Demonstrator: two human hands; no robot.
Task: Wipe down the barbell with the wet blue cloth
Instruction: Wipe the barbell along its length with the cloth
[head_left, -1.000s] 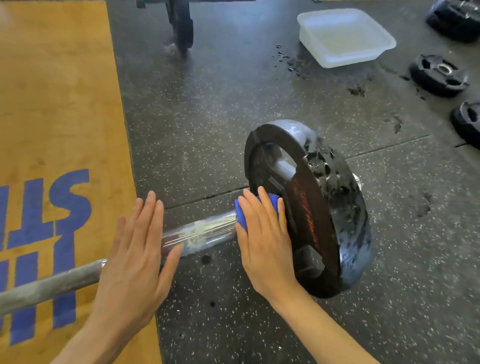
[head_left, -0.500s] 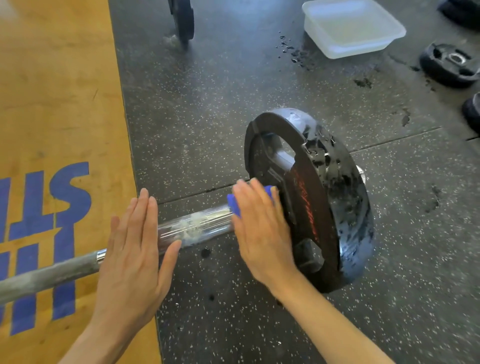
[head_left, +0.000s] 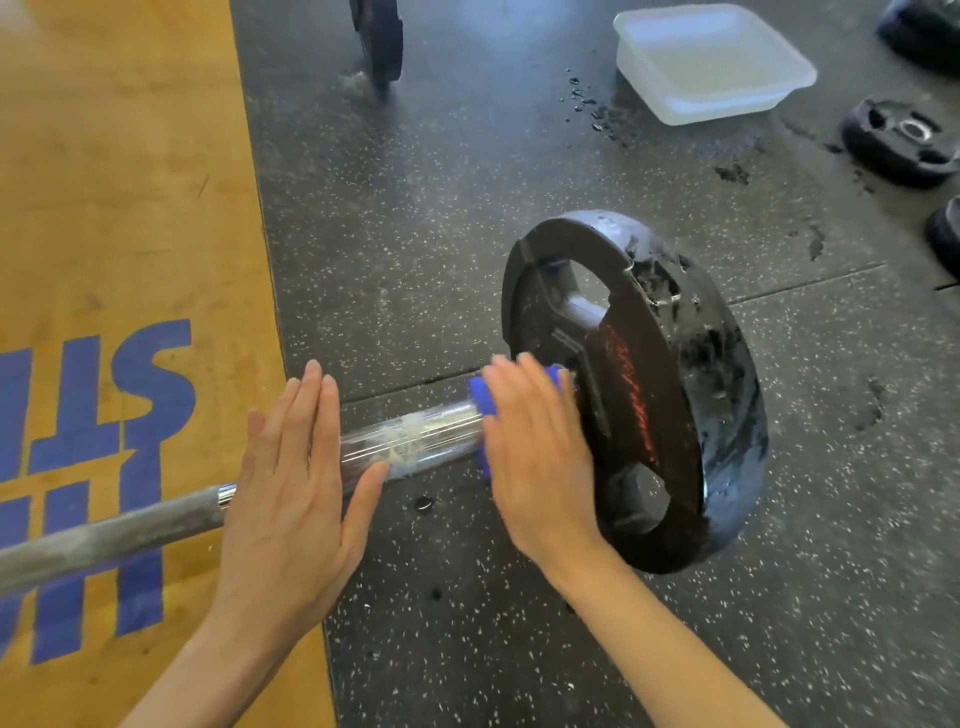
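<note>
head view: the blue cloth (head_left: 480, 402) is still pressed flat-fingered by the right hand (head_left: 540, 457) on the barbell sleeve (head_left: 415, 436) against the weight plate (head_left: 670, 395), barely shifted, while the open left hand (head_left: 291, 488) steadies it, so wiping continues.

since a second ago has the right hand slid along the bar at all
No. The right hand stays pressed on the blue cloth against the weight plate, as before; only the camera shifted.

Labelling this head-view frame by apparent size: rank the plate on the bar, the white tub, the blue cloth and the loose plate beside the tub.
1. plate on the bar
2. white tub
3. loose plate
4. blue cloth, mostly hidden under the right hand
</note>
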